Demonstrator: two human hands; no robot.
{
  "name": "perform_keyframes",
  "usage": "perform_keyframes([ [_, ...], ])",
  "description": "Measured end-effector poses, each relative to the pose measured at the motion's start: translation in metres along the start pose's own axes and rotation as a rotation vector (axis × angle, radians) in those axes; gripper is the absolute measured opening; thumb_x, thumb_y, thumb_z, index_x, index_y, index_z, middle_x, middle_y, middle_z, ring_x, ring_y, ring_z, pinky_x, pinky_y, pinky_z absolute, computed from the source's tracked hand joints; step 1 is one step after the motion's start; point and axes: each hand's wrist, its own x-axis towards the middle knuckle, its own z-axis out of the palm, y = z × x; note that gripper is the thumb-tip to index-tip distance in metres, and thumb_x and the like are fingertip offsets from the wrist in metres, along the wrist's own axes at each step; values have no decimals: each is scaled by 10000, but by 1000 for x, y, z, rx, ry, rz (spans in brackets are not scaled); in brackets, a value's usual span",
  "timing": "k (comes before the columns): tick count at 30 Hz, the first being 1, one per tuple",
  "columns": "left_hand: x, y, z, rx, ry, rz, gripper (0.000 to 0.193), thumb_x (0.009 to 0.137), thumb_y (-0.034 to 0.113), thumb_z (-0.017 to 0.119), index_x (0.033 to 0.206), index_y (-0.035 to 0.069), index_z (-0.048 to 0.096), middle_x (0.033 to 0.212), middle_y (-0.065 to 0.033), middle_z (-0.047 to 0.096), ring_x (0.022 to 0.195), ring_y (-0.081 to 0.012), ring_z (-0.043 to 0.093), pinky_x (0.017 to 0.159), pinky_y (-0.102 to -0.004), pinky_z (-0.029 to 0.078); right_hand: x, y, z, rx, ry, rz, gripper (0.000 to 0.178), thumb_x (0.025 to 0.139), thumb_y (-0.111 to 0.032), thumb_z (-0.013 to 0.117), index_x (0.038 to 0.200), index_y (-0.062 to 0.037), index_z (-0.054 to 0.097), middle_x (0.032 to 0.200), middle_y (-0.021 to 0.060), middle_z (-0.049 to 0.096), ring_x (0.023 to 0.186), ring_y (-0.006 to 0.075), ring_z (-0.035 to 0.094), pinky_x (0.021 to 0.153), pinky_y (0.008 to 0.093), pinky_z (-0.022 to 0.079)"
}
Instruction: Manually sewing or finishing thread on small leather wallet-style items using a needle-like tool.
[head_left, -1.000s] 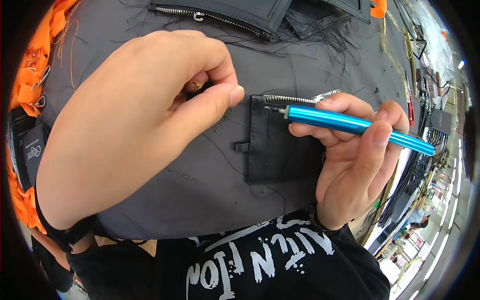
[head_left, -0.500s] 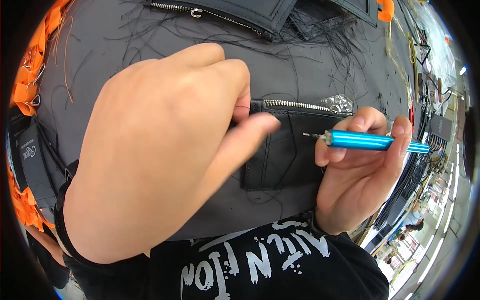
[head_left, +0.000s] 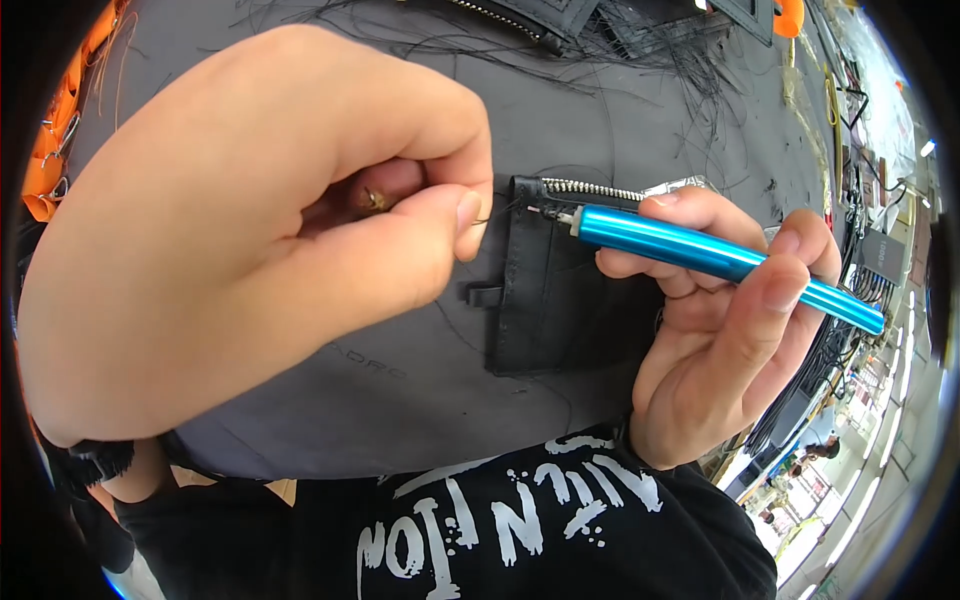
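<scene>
My right hand (head_left: 720,330) grips a shiny blue pen-shaped tool (head_left: 700,255), its tip at the left end of a metal zipper (head_left: 590,188) on a small black zippered pouch piece (head_left: 560,300). My left hand (head_left: 260,230) is bunched close to the camera, thumb and forefinger pinching a thin dark thread (head_left: 490,215) that runs toward the zipper end. The pouch lies on a grey mat (head_left: 400,390) strewn with loose black threads.
Orange strap pieces (head_left: 60,150) lie along the left rim. More black zippered pieces (head_left: 560,20) rest at the top of the mat. A cluttered bench with cables (head_left: 860,150) runs down the right side. My black printed shirt (head_left: 500,520) fills the bottom.
My left hand has pulled back to the left, uncovering the pouch, and now pinches a thread. The blue tool's tip has moved left to the zipper end.
</scene>
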Motion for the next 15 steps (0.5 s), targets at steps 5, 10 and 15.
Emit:
perform_keyframes([
  [5, -3, -1, 10, 21, 99, 29, 22, 744, 13, 493, 742, -1, 510, 683, -35, 523, 562, -93, 391, 539, -238, 329, 0, 0, 1, -46, -7, 5, 331, 950, -338, 338, 1006, -13, 314, 858, 265, 581, 643, 267, 641, 601, 302, 566],
  [10, 3, 2, 6, -26, 89, -34, 25, 744, 20, 497, 736, 1, 510, 680, -33, 525, 559, -95, 385, 537, -240, 327, 5, 2, 5, -64, 0, 33, 334, 945, -349, 351, 994, -20, 316, 856, 261, 584, 645, 262, 644, 600, 294, 566],
  [15, 3, 3, 4, -22, 82, 11, 27, 742, 23, 500, 731, 1, 510, 677, -32, 525, 553, -96, 382, 535, -238, 326, 2, -3, 4, -110, 11, 17, 330, 940, -346, 372, 1002, -26, 319, 861, 250, 590, 646, 254, 646, 604, 292, 566],
])
